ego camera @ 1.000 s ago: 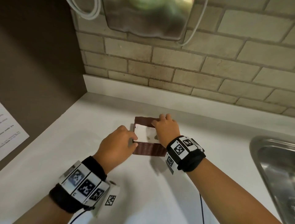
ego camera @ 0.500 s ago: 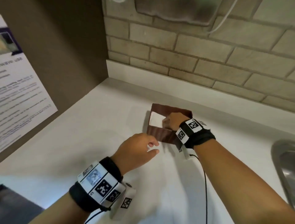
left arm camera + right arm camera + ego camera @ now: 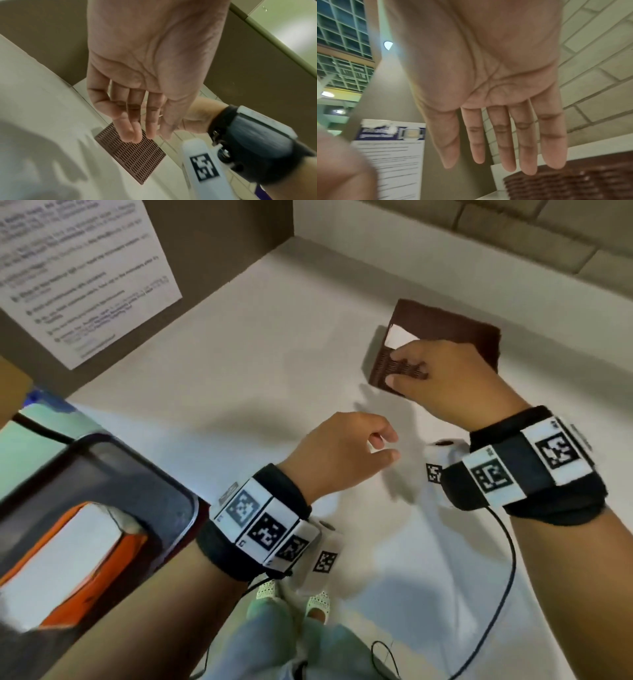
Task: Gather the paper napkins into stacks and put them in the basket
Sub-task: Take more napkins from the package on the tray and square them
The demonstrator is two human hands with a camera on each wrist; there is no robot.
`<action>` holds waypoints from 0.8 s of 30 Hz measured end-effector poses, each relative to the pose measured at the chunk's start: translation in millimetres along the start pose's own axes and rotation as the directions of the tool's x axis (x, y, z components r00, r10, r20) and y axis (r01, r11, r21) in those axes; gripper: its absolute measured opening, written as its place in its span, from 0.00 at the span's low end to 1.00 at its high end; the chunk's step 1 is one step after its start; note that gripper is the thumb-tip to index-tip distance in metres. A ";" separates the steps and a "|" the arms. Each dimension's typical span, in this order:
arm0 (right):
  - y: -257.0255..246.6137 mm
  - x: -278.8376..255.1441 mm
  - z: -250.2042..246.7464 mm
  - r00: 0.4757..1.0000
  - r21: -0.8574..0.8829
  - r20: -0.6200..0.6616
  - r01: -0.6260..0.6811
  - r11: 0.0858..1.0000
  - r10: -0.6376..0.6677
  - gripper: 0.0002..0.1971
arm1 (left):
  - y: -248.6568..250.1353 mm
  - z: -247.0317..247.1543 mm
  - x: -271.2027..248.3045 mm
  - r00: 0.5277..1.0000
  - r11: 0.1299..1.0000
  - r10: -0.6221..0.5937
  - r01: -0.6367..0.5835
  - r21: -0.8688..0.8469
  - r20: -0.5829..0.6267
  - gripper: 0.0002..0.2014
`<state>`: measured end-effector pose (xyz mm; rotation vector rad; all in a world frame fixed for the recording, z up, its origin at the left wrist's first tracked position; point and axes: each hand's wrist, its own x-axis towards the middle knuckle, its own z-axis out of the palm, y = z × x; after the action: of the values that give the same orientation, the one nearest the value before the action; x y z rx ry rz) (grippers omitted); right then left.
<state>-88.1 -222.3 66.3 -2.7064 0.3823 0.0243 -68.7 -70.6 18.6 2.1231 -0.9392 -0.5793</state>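
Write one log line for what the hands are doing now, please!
right hand: over basket, fingers straight | left hand: free, holds nothing | napkins: in basket | counter

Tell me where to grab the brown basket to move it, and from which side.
Grip the brown basket by its near ribbed wall, coming from above: thumb outside, fingers inside. Its top is open, and the right hand already rests there. Napkins inside leave the rim free.

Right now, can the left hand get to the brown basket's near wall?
Probably yes. The left hand hovers free and holds nothing, with only bare counter between it and the basket. The right hand covers part of the near wall.
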 end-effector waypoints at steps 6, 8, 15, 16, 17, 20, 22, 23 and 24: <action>-23.4 -42.9 39.4 0.986 0.006 0.131 0.100 0.995 -0.099 0.22 | -19.8 -2.2 -46.5 0.998 0.998 -0.036 0.032 -0.060 -0.056 0.09; -35.6 -60.2 52.1 0.971 0.039 0.190 0.140 0.989 -0.145 0.24 | -33.4 -5.4 -70.5 0.999 0.998 -0.021 0.019 -0.065 -0.040 0.08; -95.7 -114.5 104.5 0.882 0.133 0.303 0.336 0.932 -0.361 0.30 | -113.5 -1.2 -198.8 0.988 0.985 -0.155 0.155 -0.072 0.005 0.15; -106.0 -119.7 113.7 0.868 0.146 0.299 0.369 0.918 -0.396 0.29 | -126.9 4.2 -220.1 0.975 0.970 -0.222 0.223 -0.093 0.023 0.17; -116.6 -123.8 123.5 0.851 0.159 0.289 0.408 0.899 -0.437 0.26 | -140.2 10.5 -241.5 0.957 0.951 -0.284 0.288 -0.112 0.050 0.17; -149.9 -130.6 152.9 0.807 0.193 0.283 0.482 0.855 -0.519 0.23 | -178.0 30.0 -301.2 0.875 0.872 -0.448 0.473 -0.129 0.183 0.08; -172.1 -130.8 172.7 0.775 0.199 0.299 0.519 0.831 -0.556 0.23 | -205.4 44.2 -340.1 0.790 0.793 -0.552 0.596 -0.122 0.267 0.08; -182.3 -129.1 183.2 0.762 0.207 0.321 0.523 0.827 -0.562 0.23 | -218.9 51.7 -357.7 0.744 0.751 -0.597 0.650 -0.120 0.300 0.08; -192.0 -126.5 194.2 0.749 0.220 0.349 0.518 0.826 -0.563 0.23 | -231.7 60.7 -374.8 0.707 0.710 -0.628 0.692 -0.131 0.325 0.07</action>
<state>-150.6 56.7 -27.7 -2.5080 -0.5213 0.3757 -242.5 298.5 -158.4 2.1519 -0.1494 -1.2951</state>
